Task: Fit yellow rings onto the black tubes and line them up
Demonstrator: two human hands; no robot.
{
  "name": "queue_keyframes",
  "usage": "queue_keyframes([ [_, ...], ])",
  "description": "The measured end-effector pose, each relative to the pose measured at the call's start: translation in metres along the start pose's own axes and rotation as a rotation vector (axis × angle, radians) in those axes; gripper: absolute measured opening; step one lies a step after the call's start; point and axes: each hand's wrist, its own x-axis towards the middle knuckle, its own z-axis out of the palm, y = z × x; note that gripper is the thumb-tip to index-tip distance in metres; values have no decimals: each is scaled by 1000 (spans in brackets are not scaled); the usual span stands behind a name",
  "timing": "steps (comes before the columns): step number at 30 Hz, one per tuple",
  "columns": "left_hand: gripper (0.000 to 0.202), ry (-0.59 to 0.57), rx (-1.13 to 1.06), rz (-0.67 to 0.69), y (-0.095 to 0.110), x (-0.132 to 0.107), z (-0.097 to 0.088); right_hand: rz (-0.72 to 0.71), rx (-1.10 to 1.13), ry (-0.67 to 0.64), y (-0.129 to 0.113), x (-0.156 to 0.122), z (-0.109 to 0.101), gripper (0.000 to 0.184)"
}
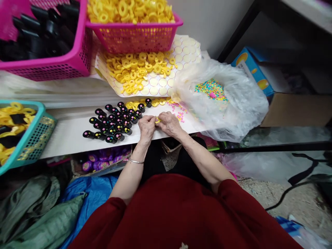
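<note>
Close together over the front of the white work surface [70,141], both my hands are closed. My left hand [146,128] pinches at a small yellow plastic ring piece [157,120] from one side. My right hand [169,123] grips the same piece from the other side; the fingers partly hide it. Left of my hands stand several small black plastic cups [111,117] with coloured beads in them. Loose pink and yellow beads [179,112] lie to the right of my right hand. Just behind my hands is a row of yellow ring pieces [155,102].
Yellow rings are heaped on a sticker sheet [185,52] and in a pink basket [135,36]. Another pink basket [59,67] holds black parts. At left stands a turquoise basket [38,138]. A clear plastic bag [241,100] of beads and a cardboard box [295,109] are right.
</note>
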Motion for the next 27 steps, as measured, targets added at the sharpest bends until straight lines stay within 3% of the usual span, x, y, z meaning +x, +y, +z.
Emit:
queue_keyframes([
  [3, 16, 27, -2, 21, 4, -2, 0, 36, 342, 209, 12, -7, 11, 32],
  [6, 18, 11, -7, -11, 4, -3, -1, 354, 870, 485, 21, -15, 27, 27],
  [9, 20, -8, -27, -33, 4, -4, -1, 555, 1330, 444, 19, -17, 33, 15],
  [12, 22, -15, -66, -54, 4, -5, -1, 531, 1561, 304, 12, -13, 30, 18],
  [16, 23, -25, -106, -76, 4, -5, -1, 450, 1567, 273, 9, -7, 23, 23],
  [21, 24, -30, -80, -51, 2, -5, 0, 375, 1357, 208, 11, 5, 16, 26],
  [27, 28, -73, -183, -120, 3, -8, -4, 413, 1130, 67, 12, 23, 9, 30],
])
